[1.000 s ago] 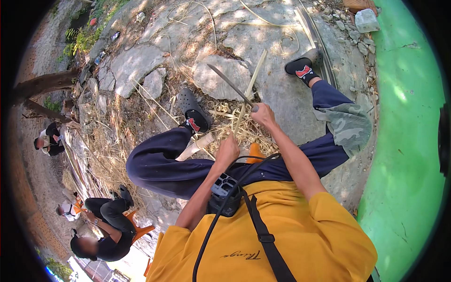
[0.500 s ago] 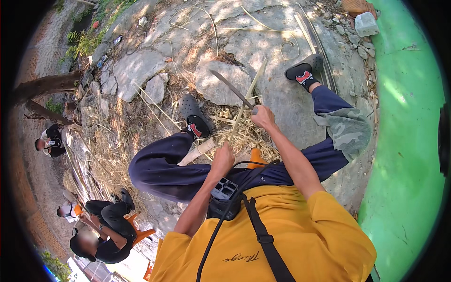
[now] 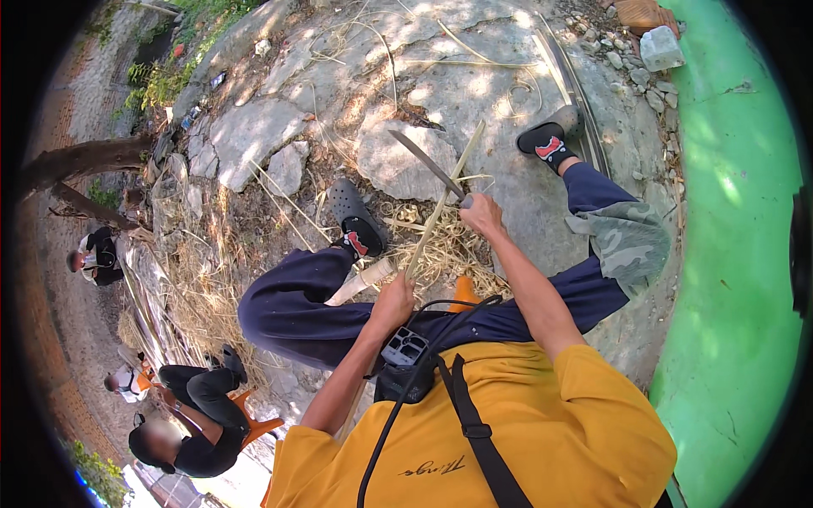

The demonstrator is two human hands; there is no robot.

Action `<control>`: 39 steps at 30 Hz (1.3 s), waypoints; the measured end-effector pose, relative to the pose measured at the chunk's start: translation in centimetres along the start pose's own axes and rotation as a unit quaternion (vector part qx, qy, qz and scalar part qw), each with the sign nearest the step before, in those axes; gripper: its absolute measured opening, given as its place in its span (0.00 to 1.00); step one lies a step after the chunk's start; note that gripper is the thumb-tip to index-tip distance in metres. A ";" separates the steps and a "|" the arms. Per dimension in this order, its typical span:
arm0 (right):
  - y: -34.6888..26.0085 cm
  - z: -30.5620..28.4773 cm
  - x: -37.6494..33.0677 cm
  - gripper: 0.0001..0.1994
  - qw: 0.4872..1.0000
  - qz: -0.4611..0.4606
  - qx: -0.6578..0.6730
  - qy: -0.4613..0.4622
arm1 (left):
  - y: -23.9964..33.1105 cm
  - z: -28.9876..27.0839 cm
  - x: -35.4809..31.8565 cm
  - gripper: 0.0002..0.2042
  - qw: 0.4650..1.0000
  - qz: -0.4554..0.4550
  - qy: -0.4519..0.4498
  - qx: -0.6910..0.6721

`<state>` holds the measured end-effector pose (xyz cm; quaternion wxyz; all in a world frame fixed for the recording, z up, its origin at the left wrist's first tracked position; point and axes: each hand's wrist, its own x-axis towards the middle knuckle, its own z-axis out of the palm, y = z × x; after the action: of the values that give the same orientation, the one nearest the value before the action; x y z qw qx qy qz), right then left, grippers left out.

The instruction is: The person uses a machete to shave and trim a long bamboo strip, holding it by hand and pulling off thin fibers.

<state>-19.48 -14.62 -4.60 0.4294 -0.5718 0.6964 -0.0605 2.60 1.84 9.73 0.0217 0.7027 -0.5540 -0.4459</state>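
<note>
My left hand [image 3: 395,302] is closed round the lower part of a long, pale bamboo strip [image 3: 428,235], just in front of my lap. The strip slants up and away to the right. My right hand [image 3: 483,215] grips the handle of a long knife [image 3: 422,160], its dark blade pointing to the far left. Near the handle the blade crosses the strip, and a thin curled shaving sticks out beside it. Below them, between my feet, lies a heap of pale shavings [image 3: 453,254]. A thicker piece of bamboo [image 3: 362,281] rests by my left leg.
An orange stool [image 3: 463,292] shows between my thighs. Long strips [image 3: 555,68] lie beyond my right foot. The green surface [image 3: 728,254] runs along the right, with a whitish block [image 3: 660,48] at its edge. Several people sit at the left, one in black [image 3: 199,423] nearest.
My left hand has drawn back toward my body with the bamboo strip. My right hand and the knife have shifted slightly right. A curled shaving now shows by the blade.
</note>
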 end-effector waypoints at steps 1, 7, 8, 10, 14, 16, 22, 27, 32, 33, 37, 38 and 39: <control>0.0 0.1 -0.1 0.15 1.000 -0.004 0.007 0.005 | 0.1 -0.7 0.4 0.15 0.999 -0.018 -0.037 -0.003; -1.9 -0.7 -0.5 0.16 0.997 -0.008 0.060 -0.039 | -1.4 -6.4 0.1 0.18 0.996 0.012 -0.025 0.087; -1.7 -0.7 -0.2 0.16 0.998 -0.013 0.051 -0.040 | 1.1 -8.5 -0.3 0.17 0.988 0.021 -0.030 0.150; -2.2 -0.6 0.7 0.15 0.995 -0.082 0.055 0.006 | 2.5 -11.6 -0.7 0.16 0.972 0.011 -0.010 0.233; -6.5 -2.4 0.3 0.16 0.981 -0.115 0.129 -0.087 | 5.7 -19.1 -0.4 0.10 0.950 0.045 -0.016 0.310; -8.1 -2.0 -0.7 0.12 0.972 -0.134 0.182 -0.065 | 8.6 -23.4 0.1 0.06 0.935 0.044 0.009 0.352; -13.5 -2.1 -6.5 0.07 0.861 -0.068 0.445 -0.234 | 19.6 -30.9 -2.6 0.10 0.882 0.027 0.066 0.466; -12.7 -2.3 -7.7 0.07 0.826 -0.054 0.498 -0.259 | 22.4 -30.5 -2.7 0.11 0.865 0.008 0.033 0.500; -14.4 -4.6 -8.9 0.07 0.805 -0.064 0.528 -0.263 | 24.9 -32.1 -5.2 0.11 0.855 0.072 0.100 0.503; -14.6 -4.9 -9.1 0.07 0.798 -0.071 0.530 -0.277 | 25.1 -32.3 -5.2 0.10 0.846 0.091 0.117 0.513; -14.8 -3.3 -8.8 0.05 0.794 -0.082 0.524 -0.297 | 25.3 -31.4 -3.8 0.09 0.820 0.162 0.130 0.533; -14.5 -2.7 -8.8 0.05 0.795 -0.082 0.524 -0.295 | 25.0 -31.1 -3.3 0.09 0.819 0.164 0.130 0.534; -14.5 -2.2 -9.0 0.05 0.798 -0.069 0.522 -0.293 | 24.6 -30.7 -3.0 0.09 0.806 0.177 0.139 0.548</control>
<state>-10.36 -12.75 9.83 0.8412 -0.2979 0.3587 -0.2739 3.95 -19.51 42.90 -0.2113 0.5420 -0.8121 0.0459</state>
